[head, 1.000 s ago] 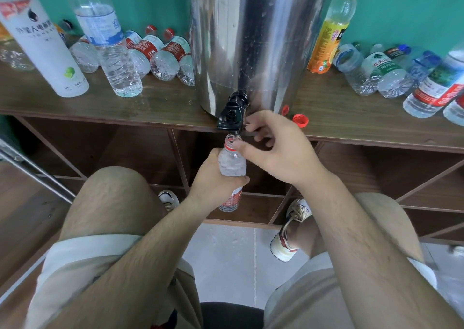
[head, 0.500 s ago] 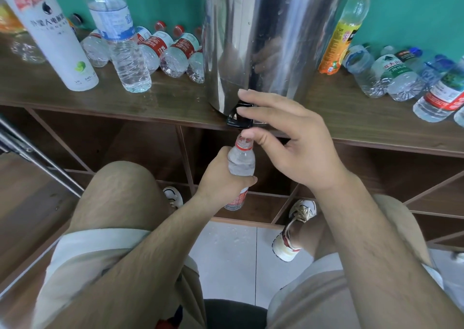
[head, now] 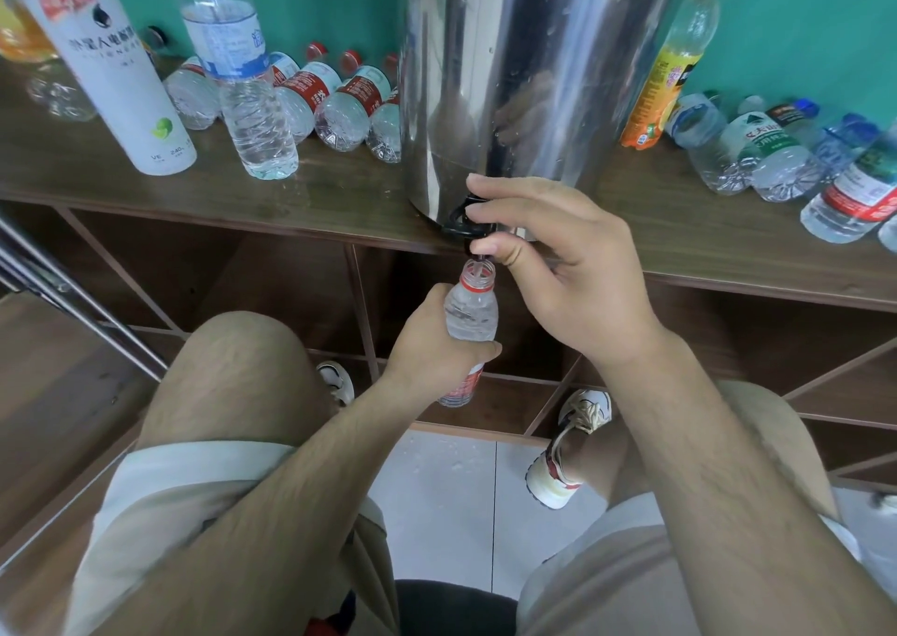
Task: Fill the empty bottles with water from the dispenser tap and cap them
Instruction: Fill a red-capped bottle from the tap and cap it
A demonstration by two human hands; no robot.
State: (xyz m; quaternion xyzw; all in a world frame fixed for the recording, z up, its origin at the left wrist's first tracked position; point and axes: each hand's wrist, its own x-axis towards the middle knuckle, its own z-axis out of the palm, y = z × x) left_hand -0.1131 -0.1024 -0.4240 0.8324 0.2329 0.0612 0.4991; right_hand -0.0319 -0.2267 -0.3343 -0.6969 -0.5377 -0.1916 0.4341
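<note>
A: What is on the worktop [head: 252, 198] around the big steel water dispenser [head: 524, 77]?
B: At ten o'clock from it, red-label bottles [head: 340, 101] lie on their sides. A clear bottle [head: 245, 82] with a blue label and a tall white bottle [head: 116, 77] stand in front of them. At two o'clock stands an orange drink bottle [head: 672, 67]. More bottles [head: 767, 154] lie at three o'clock.
A: Where is the small bottle [head: 472, 312]?
B: Right under the black tap [head: 461, 221], at six o'clock from it. It is upright, with no cap on. The left hand [head: 432, 349] grips it round the middle.
A: And the right hand [head: 558, 266]?
B: It pinches the tap, fingers [head: 509, 188] on top, thumb [head: 490, 247] below. It hides most of the tap.
A: How full is the bottle?
B: I cannot tell. The left hand covers part of its label, and the dispenser's top is cut off.
</note>
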